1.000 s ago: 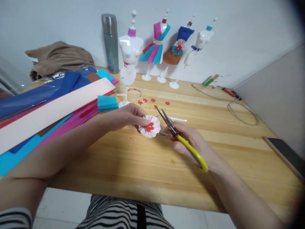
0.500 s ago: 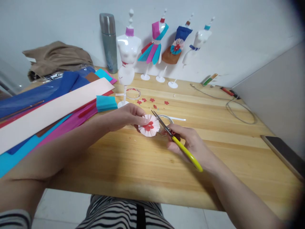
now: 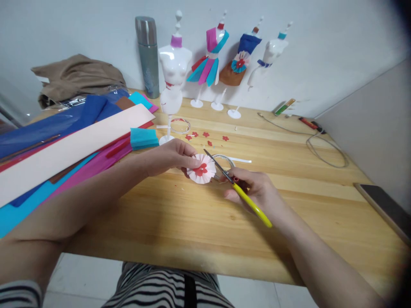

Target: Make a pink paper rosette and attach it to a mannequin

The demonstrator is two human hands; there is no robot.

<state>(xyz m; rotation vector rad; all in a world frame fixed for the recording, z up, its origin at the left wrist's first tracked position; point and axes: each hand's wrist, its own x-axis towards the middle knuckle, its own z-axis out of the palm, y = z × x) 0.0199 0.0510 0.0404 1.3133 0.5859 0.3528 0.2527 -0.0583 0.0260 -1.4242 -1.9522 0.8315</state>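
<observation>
My left hand [image 3: 171, 157] pinches a round pleated pink paper rosette [image 3: 202, 170] with a red flower at its centre, just above the wooden table [image 3: 199, 222]. My right hand [image 3: 253, 190] grips yellow-handled scissors [image 3: 236, 188]. Their blades lie closed against the rosette's right edge. Behind the blades lies a clear tape ring [image 3: 224, 161]. Several small red paper flowers [image 3: 206, 137] are scattered on the table beyond the hands.
Sheets of coloured paper [image 3: 64, 141] cover the table's left side, with brown cloth [image 3: 77, 77] behind. A steel flask [image 3: 147, 55] and several small white mannequins [image 3: 175, 72], some in paper dresses, stand at the wall. A cable [image 3: 324, 145] and a phone [image 3: 382, 205] lie at the right.
The scissors swung left from open beside the rosette to its right edge, and the blades have closed there. My left hand kept the rosette in place.
</observation>
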